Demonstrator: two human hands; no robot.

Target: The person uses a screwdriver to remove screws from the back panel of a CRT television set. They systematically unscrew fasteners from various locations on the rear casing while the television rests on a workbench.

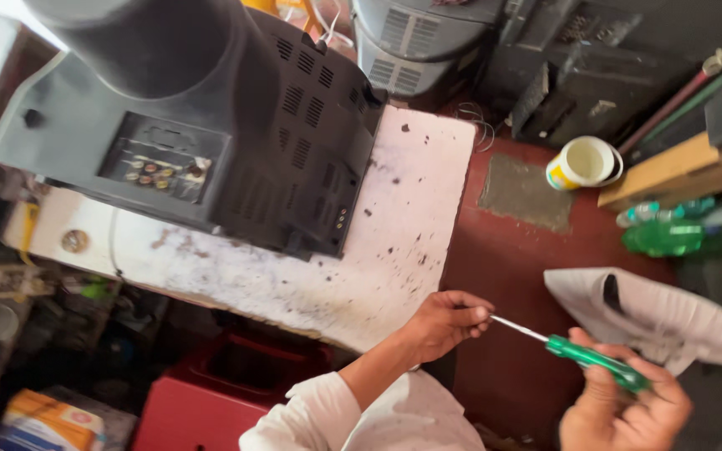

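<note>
Right hand (pixel 624 409) closed around green handle of a screwdriver (pixel 582 352), held low over the red floor (pixel 511 276). Left hand (pixel 444 321) pinches the metal shaft tip between fingertips. Both hands just off the corner of a stained white table (pixel 394 225), where a dark television set (pixel 211 125) sits back-side up. White cup (pixel 585 162) near.

A dark grey television set (pixel 211 125) lies back-up on a stained white table (pixel 378 259). Beyond it, on the red floor (pixel 511 276), stand a white cup (pixel 585 163), what looks like a green bottle (pixel 663 237), and other dark sets (pixel 428 38).
</note>
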